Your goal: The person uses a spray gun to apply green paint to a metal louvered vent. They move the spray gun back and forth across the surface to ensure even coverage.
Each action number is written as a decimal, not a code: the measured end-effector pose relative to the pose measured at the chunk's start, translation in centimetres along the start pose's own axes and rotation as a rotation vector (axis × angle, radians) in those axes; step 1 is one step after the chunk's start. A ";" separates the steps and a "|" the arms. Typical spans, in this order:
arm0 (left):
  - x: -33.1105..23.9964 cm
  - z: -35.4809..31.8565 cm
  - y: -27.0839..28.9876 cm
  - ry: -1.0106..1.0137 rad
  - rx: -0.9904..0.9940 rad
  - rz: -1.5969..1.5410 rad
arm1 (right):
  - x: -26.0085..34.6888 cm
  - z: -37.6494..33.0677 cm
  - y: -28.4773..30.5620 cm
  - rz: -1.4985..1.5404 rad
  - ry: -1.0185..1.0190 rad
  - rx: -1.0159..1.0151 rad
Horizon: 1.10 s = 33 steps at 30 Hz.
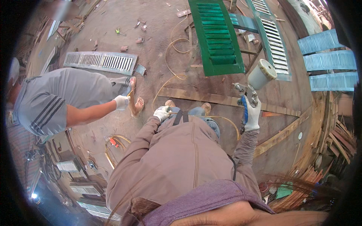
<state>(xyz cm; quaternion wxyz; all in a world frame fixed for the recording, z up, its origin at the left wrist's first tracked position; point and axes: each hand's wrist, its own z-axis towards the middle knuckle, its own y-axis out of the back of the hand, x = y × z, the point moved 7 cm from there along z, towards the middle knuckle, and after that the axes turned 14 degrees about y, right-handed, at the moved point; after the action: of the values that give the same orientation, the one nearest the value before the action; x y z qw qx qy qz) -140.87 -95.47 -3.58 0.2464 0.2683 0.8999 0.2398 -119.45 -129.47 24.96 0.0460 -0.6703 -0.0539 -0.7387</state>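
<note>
My right hand (252,113), in a white glove with blue on it, is closed round the handle of a paint spray gun (249,92). A pale cup (261,74) tops the gun, tilted to the right. A thin yellow air hose (226,119) runs across my front and bends down below the right hand. In front of my waist my left hand (162,113), gloved in white too, is closed on this hose. Ahead of the gun, to the left, stands a green louvered shutter (217,35), its slats shiny and darker in places.
A grey louvered panel (274,45) stands behind the green one. Light blue panels (327,60) lean at far right. On my left a person (68,100) holds a hose in a gloved hand. Wooden planks (226,101) lie before my feet; scrap wood (341,139) is piled at right.
</note>
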 end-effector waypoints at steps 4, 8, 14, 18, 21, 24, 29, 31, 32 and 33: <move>-0.5 0.0 0.1 -0.030 -0.028 0.039 | -1.4 1.3 4.8 -0.174 0.025 -0.149; -0.2 -1.1 -0.5 0.012 0.003 0.034 | 0.3 2.3 6.9 -0.388 0.180 -0.189; 0.2 -0.4 -1.7 0.019 -0.005 0.026 | 1.1 2.8 4.3 -0.461 0.248 -0.154; -0.7 0.0 -1.8 -0.024 0.006 0.050 | -0.2 2.9 2.0 -0.430 0.291 -0.041; -0.8 -0.4 -1.9 -0.024 -0.013 0.019 | 1.4 2.5 -1.1 -0.012 0.103 0.075; -0.7 -0.8 -1.9 -0.004 -0.029 0.000 | 0.8 3.6 -0.7 -0.038 0.041 0.095; -1.0 -0.8 -1.8 0.050 -0.020 -0.032 | -0.3 6.8 2.9 -0.127 0.064 -0.091; -0.6 -0.9 -2.0 0.057 -0.030 -0.029 | 0.9 7.5 3.6 -0.259 0.146 -0.134; -0.5 -0.8 -2.2 0.056 -0.030 -0.025 | 1.5 7.7 3.6 -0.273 0.213 -0.167; -0.4 -0.7 -2.2 0.049 -0.037 -0.030 | 2.2 7.8 3.6 -0.287 0.281 -0.199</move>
<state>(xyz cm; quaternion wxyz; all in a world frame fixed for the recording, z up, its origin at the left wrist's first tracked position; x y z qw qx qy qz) -141.78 -97.61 -4.12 0.2327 0.2443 0.9049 0.2593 -111.44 -131.95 27.96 -0.1189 -0.5476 -0.0684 -0.8254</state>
